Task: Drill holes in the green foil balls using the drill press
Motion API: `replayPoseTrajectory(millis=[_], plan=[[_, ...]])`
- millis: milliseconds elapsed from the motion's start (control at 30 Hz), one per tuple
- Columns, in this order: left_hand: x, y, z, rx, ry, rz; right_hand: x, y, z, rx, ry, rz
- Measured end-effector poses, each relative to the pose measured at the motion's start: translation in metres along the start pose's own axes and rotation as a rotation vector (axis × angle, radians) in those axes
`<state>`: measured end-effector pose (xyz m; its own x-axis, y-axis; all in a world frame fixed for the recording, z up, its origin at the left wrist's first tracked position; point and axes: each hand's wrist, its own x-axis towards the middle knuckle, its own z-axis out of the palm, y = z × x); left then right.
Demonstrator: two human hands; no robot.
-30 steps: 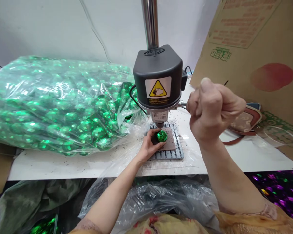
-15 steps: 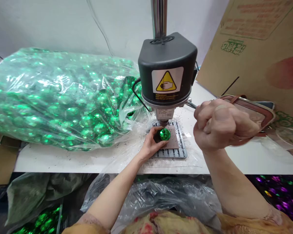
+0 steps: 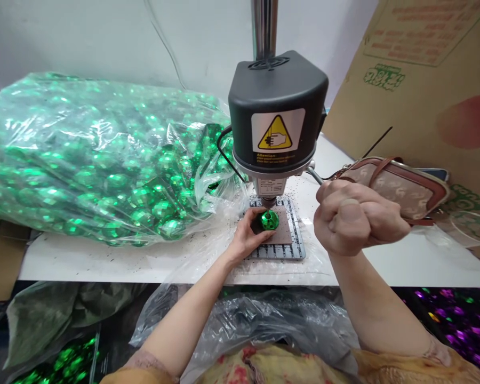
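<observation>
A small bench drill press [image 3: 278, 112] with a dark housing and a yellow warning label stands on a white table [image 3: 104, 261]. My left hand [image 3: 246, 237] holds a faceted green ball [image 3: 269, 220] on a brown pad [image 3: 283, 233] directly under the drill tip. My right hand [image 3: 354, 216] is clenched around the press's metal feed lever [image 3: 314, 174], pulled low to the right of the housing. The drill tip meets the top of the ball.
A big clear plastic bag of green faceted balls [image 3: 96, 160] lies on the table's left. A brown purse [image 3: 400, 186] and a leaning cardboard box [image 3: 424, 80] are at the right. More plastic bags [image 3: 256, 320] hang below the table edge; purple shiny pieces [image 3: 460, 314] lie at lower right.
My right hand has swung the lever down from shoulder height to lower beside the press. The drill head has come down onto the green ball. My left hand stays put.
</observation>
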<state>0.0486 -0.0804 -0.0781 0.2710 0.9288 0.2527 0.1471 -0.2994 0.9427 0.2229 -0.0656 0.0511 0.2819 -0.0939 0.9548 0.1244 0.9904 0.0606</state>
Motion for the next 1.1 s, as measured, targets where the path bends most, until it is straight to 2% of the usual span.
replayPoseTrajectory(millis=[233,333,400,500,567,633,700,733,833,933,967,1000,1100], plan=[[0.000,-0.001,0.000,-0.011,0.004,-0.003,-0.013,-0.003,-0.003,-0.009,-0.009,0.044],[0.000,0.000,0.000,-0.021,0.015,-0.007,-0.010,-0.010,-0.001,-0.014,-0.019,0.077],[0.001,0.002,0.001,-0.036,0.017,-0.008,0.003,-0.015,0.004,-0.067,0.015,0.202],[0.001,0.006,0.003,-0.038,0.034,0.001,0.038,-0.014,0.015,-0.155,0.084,0.538],[-0.002,0.011,0.005,0.028,0.102,0.016,0.062,-0.007,0.021,-0.104,0.052,0.702],[-0.011,0.017,0.005,0.152,0.197,0.057,0.076,0.003,0.026,-0.055,0.024,0.792],[-0.030,0.025,0.004,0.276,0.232,0.160,0.081,0.010,0.028,-0.042,0.028,0.812],[-0.044,0.028,0.004,0.323,0.204,0.235,0.081,0.013,0.028,-0.045,0.041,0.801],[-0.094,0.030,0.004,0.470,-0.019,0.494,0.077,0.014,0.029,-0.058,0.089,0.748],[-0.145,0.012,0.005,0.671,-0.215,0.692,0.075,0.013,0.031,-0.068,0.113,0.719],[-0.160,0.002,0.005,0.718,-0.242,0.679,0.075,0.013,0.031,-0.074,0.114,0.714],[-0.172,-0.009,0.005,0.746,-0.244,0.605,0.075,0.012,0.031,-0.080,0.111,0.710],[-0.194,-0.035,0.003,0.678,-0.136,0.261,0.076,0.011,0.031,-0.077,0.100,0.712]])
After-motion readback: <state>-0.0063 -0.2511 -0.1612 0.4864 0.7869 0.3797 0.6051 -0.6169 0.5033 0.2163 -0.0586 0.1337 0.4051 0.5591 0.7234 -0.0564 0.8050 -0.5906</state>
